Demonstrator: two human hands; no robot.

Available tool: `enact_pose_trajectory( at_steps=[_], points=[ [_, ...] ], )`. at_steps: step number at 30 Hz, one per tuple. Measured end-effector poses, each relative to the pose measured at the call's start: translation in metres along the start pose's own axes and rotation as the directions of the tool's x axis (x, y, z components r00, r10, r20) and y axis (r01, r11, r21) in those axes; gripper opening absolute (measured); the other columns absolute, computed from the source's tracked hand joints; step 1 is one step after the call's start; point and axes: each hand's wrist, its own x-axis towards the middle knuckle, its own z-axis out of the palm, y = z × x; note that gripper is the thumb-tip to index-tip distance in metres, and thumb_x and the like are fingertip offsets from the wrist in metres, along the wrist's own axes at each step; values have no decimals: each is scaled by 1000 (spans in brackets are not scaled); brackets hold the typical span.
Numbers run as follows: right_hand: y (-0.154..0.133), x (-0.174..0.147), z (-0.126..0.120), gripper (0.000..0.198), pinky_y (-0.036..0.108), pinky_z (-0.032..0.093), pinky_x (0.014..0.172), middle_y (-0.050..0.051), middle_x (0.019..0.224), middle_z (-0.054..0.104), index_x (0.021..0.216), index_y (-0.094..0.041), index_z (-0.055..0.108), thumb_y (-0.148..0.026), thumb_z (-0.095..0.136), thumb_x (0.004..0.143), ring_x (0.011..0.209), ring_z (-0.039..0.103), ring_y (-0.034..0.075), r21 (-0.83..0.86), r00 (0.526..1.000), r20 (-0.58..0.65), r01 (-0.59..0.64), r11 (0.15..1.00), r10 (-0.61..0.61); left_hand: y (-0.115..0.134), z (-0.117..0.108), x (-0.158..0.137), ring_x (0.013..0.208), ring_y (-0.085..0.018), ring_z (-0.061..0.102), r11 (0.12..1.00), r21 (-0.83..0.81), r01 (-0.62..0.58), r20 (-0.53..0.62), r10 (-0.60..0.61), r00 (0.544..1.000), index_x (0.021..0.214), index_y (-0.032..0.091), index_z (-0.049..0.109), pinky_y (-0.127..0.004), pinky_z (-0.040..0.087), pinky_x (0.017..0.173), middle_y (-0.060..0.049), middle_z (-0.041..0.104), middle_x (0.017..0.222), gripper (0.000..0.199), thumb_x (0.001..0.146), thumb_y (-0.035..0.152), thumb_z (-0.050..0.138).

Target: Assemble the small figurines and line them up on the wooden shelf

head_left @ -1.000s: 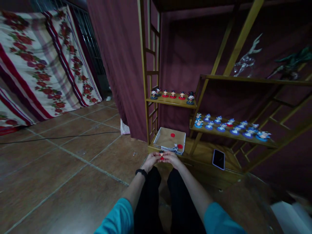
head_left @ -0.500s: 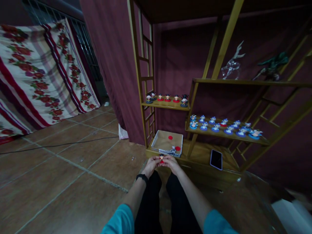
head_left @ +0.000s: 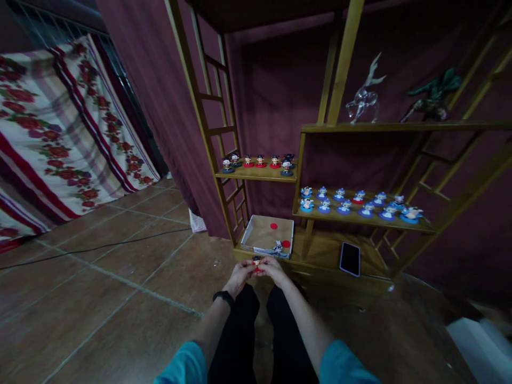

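A small figurine (head_left: pixel 256 262) with a dark head and a red base is held between my two hands, in front of the shelf. My left hand (head_left: pixel 241 273) grips it from the left, fingers closed on its edge. From the right, my right hand (head_left: pixel 271 268) pinches the same figurine. Just beyond them, a shallow cardboard box (head_left: pixel 260 230) sits on the lowest board, holding two red discs (head_left: pixel 273 226) and a small black-and-white figure (head_left: pixel 278 246).
Several figurines (head_left: pixel 260 161) stand on the upper left shelf, and several blue-based ones (head_left: pixel 344 206) on the right shelf. A phone (head_left: pixel 350 259) lies on the bottom board. Above are a clear deer ornament (head_left: pixel 365 98) and a dark green statue (head_left: pixel 434 96). A cable (head_left: pixel 100 246) crosses the floor.
The view has shifted slightly, so the shelf appears further left. Both hands stay on the figurine, with little visible change in grip.
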Motion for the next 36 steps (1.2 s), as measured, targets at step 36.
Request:
enact_pose_trajectory(
  at_steps=[36],
  points=[
    [6,20,-9,28,31,50,65,0,73,63,69,-18,58,-34,74,53,64,62,14,67,999,-53,-11,998,14,-2,4,18,53,-10,59,989,-147,4,-104,-19,994,74,13,58,-20,47,53,-4,63,64,16,62,7,67]
  ],
)
